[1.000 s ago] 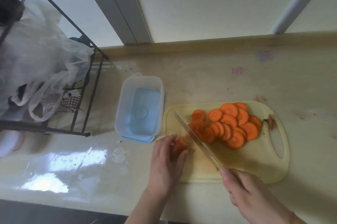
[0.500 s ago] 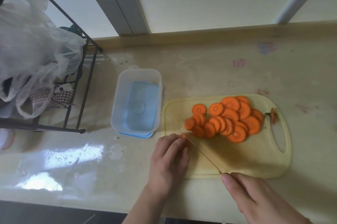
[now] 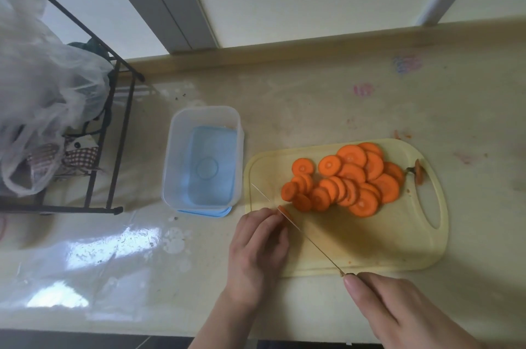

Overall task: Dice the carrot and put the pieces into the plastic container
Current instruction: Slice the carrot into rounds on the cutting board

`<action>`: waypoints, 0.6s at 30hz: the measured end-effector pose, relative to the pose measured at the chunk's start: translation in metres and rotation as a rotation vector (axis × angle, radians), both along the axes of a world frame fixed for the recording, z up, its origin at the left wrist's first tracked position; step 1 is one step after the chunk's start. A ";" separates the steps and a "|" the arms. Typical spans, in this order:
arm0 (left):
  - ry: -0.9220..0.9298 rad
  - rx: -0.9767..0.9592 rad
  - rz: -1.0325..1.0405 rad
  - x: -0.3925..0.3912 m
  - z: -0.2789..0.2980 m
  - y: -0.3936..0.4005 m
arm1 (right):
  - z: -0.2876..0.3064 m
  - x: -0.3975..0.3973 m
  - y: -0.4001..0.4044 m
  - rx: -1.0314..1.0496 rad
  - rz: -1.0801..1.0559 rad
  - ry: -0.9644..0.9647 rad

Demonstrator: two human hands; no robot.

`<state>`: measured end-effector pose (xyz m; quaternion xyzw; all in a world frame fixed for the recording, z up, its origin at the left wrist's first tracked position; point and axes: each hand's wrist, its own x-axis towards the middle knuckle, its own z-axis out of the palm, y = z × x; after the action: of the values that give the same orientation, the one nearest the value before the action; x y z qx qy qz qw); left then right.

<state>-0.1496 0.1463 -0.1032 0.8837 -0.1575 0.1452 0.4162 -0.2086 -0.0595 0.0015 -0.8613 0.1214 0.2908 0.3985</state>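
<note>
On the yellow cutting board [image 3: 398,240] the carrot is nearly all sliced: a heap of orange rounds [image 3: 345,181] lies on the board's far half, between its handle hole and its left edge. Only a small stub of carrot [image 3: 282,210] is left, at the board's near-left edge, pinched under the curled fingertips of the left hand [image 3: 256,252]; most of the stub is hidden by the fingers, so its remaining length is hard to judge. The right hand [image 3: 398,309], off the board's near edge, is wrapped round the handle of the knife [image 3: 299,230], whose thin blade runs diagonally across the board's left part and appears to sit on the stub right beside the left fingertips. The plastic container [image 3: 173,155] stands just left of the board on its blue lid, with no carrot in it. So slicing looks almost finished, while cutting the rounds into dice and moving any pieces into the container are both yet to be done.
</note>
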 end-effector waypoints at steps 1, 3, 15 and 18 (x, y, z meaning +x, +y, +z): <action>-0.002 0.001 0.001 0.000 0.000 0.000 | 0.005 0.001 0.000 -0.017 -0.007 0.017; -0.007 -0.006 -0.005 0.000 0.000 0.000 | 0.013 0.003 0.002 -0.045 -0.008 0.040; -0.024 0.054 0.032 0.002 -0.004 0.003 | -0.009 0.018 0.016 0.072 -0.001 -0.053; -0.033 0.052 0.038 0.002 -0.005 0.003 | -0.003 -0.002 0.007 0.050 0.016 0.130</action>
<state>-0.1474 0.1489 -0.1079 0.8946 -0.1511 0.1633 0.3876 -0.2109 -0.0524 -0.0013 -0.8314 0.1328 0.3520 0.4090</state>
